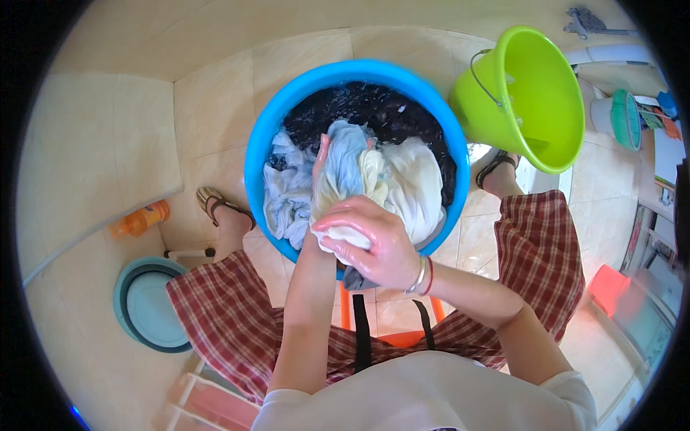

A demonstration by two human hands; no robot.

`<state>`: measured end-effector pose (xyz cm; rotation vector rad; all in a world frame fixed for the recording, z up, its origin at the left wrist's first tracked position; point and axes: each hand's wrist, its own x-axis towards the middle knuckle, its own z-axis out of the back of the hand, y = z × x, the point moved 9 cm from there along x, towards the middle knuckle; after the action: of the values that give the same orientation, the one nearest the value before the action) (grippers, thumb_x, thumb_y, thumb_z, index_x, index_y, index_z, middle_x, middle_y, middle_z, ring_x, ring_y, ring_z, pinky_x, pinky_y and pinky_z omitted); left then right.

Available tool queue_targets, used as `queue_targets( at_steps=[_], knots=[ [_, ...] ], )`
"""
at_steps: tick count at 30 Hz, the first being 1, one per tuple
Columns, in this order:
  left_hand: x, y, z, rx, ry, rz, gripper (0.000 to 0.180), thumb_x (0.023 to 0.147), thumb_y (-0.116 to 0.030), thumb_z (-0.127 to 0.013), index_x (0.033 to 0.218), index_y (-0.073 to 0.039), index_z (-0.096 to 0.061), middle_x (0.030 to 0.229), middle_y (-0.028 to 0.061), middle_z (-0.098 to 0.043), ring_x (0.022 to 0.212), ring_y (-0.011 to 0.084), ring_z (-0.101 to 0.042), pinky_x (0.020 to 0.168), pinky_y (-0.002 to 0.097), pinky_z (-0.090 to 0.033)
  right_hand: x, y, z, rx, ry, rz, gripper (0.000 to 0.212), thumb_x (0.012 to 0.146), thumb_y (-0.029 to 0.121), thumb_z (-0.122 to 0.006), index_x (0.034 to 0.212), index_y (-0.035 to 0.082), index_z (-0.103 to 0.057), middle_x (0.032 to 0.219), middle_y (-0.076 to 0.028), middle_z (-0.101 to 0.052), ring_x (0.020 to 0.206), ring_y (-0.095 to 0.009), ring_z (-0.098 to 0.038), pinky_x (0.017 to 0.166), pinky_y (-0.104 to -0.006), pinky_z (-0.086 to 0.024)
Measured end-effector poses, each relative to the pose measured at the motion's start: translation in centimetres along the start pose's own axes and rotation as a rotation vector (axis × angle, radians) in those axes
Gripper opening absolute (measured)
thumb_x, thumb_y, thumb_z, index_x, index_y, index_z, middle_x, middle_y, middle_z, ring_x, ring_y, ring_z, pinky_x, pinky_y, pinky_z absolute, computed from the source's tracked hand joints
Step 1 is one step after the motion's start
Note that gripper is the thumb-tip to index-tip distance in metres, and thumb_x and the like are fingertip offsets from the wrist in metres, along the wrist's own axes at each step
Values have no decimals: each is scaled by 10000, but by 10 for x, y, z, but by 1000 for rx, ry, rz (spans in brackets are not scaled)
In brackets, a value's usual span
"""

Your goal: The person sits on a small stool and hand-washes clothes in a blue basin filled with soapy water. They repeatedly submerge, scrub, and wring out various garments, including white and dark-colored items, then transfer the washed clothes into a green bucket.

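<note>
A round blue tub full of dark water and wet laundry stands between my legs. My left hand is in the tub, supporting a wet pale blue and cream cloth. The cloth drapes over this hand and hides most of it, with fingers showing along its edges. Closer to me, my right hand, wearing bangles, curls around a bunched white part of the cloth over my left wrist. White fabric lies on the right of the tub, and crumpled light blue laundry on the left. Dark fabric soaks at the far side.
A lime green bucket with a wire handle stands tilted at the tub's far right. To the left are an orange bottle lying on its side and stacked grey-green basins. An orange stool is under me. A red container is at the right.
</note>
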<state>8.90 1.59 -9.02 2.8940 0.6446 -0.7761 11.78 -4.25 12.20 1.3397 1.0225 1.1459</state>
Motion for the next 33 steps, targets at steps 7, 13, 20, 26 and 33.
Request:
queue_targets(
  at_steps=[7,13,20,26,33],
  knots=[
    [-20,15,-52,20,142,-63,590,942,-544,-419,1218,-35,-530,1055,105,-643,920,247,-618,838,376,-509,-12,19,-4,-774,-215,209,642,556,316,-811,1167,233,-629,1174,-39,-514,944,-245,-502,818,-350,-421],
    [-37,9,-49,125,107,-180,482,963,-459,-425,1214,-60,-521,1046,89,-635,934,237,-610,857,381,-500,-2,21,-6,-965,-416,293,401,631,310,-733,1026,334,-670,1085,25,-516,889,-219,-514,647,-325,-442],
    [-28,-20,-13,320,-95,-421,359,988,-359,-431,1210,-88,-511,1037,69,-626,951,226,-601,878,387,-488,21,-2,19,-716,-452,283,284,604,222,-800,835,213,-636,896,-52,-529,776,-277,-559,557,-361,-480],
    [-31,-27,17,318,-270,-448,349,976,-357,-450,1190,-94,-534,1086,61,-628,997,217,-604,905,371,-485,39,-54,32,-570,-405,91,181,730,220,-739,804,113,-613,827,-98,-554,734,-290,-597,577,-367,-494],
    [-67,-31,4,359,-639,-552,379,859,-307,-622,1129,-46,-569,1106,79,-593,1013,162,-553,922,303,-420,46,-147,101,-637,-483,-191,238,766,314,-704,882,108,-676,889,-125,-586,763,-317,-598,701,-408,-492]
  ],
)
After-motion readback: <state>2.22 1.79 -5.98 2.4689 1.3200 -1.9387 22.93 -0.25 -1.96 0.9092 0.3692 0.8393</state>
